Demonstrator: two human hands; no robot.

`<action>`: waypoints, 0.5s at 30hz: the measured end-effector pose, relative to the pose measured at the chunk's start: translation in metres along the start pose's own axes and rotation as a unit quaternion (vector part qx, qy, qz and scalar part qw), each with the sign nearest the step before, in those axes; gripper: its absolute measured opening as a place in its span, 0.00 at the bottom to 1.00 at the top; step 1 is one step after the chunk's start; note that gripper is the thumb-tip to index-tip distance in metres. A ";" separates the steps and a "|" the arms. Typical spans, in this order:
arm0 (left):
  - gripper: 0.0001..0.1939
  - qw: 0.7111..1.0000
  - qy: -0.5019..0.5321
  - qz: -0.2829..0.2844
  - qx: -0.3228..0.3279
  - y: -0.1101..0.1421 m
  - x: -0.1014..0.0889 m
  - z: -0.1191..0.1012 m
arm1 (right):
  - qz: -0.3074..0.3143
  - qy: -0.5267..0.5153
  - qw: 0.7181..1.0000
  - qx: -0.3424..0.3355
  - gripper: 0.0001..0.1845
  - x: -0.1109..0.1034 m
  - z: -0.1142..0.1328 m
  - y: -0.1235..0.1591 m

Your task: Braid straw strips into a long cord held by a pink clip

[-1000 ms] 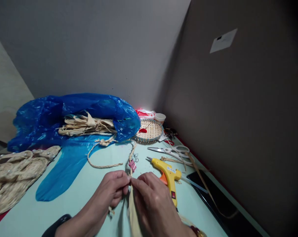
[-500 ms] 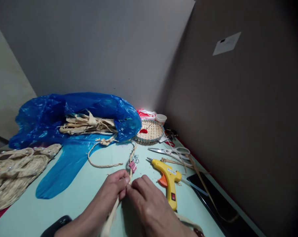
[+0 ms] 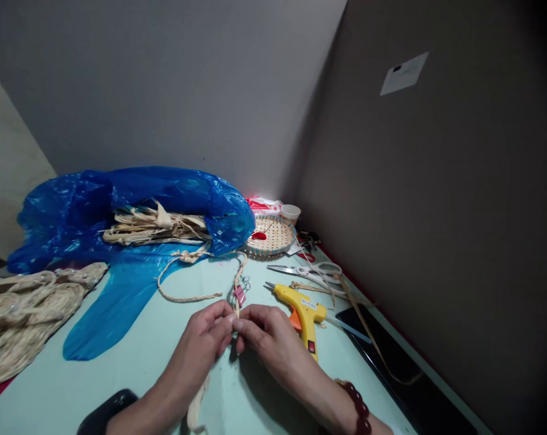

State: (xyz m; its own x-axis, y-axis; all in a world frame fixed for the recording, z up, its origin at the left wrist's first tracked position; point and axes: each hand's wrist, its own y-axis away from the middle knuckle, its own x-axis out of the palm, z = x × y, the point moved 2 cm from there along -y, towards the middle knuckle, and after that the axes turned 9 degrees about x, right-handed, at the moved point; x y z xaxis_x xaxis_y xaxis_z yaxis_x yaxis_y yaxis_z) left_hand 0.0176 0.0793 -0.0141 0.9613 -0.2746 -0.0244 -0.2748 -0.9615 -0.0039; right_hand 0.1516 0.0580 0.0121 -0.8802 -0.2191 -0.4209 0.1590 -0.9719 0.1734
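Note:
A pale braided fibre cord (image 3: 241,266) runs from the far side of the table toward me. A pink binder clip (image 3: 239,295) grips it just beyond my fingers. My left hand (image 3: 212,329) is closed in a pinch on the cord's near end. My right hand (image 3: 264,332), with a dark red bead bracelet at the wrist, pinches the same spot, its thumb and fingers meeting the left hand's. Below the left hand a loose flat strand (image 3: 196,408) trails toward me. The fingers hide the exact point of the braid.
A yellow glue gun (image 3: 304,311) lies right of my hands, with white-handled scissors (image 3: 318,273) beyond it and a black tablet-like slab (image 3: 400,368) at the right. A blue plastic bag (image 3: 74,205) with dried fibre strips (image 3: 159,226), a woven basket (image 3: 275,235) and woven slippers (image 3: 32,320) lie around.
Both hands have moved slightly away from me, closer to the binder clip, and now meet at the cord. The right hand has turned, showing more wrist and bracelet. The view has shifted slightly.

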 end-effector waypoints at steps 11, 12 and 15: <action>0.12 0.914 -0.380 0.021 0.140 0.018 -0.005 -0.020 | -0.093 0.029 0.995 0.018 0.12 0.003 -0.004 0.003; 0.12 0.902 -0.402 0.015 0.157 0.020 -0.005 -0.022 | -0.105 0.046 0.993 0.015 0.11 0.003 -0.003 0.004; 0.11 0.874 -0.445 -0.007 0.195 0.027 -0.002 -0.023 | -0.119 0.067 0.991 0.005 0.11 0.003 -0.003 0.005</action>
State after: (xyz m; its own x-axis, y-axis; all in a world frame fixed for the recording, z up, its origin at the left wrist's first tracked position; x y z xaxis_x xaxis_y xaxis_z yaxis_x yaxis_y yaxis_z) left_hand 0.0093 0.0540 0.0085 0.6137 0.0215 -0.7893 -0.4161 -0.8407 -0.3464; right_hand 0.1508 0.0522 0.0093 -0.8245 0.0070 -0.5658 -0.0515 -0.9967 0.0628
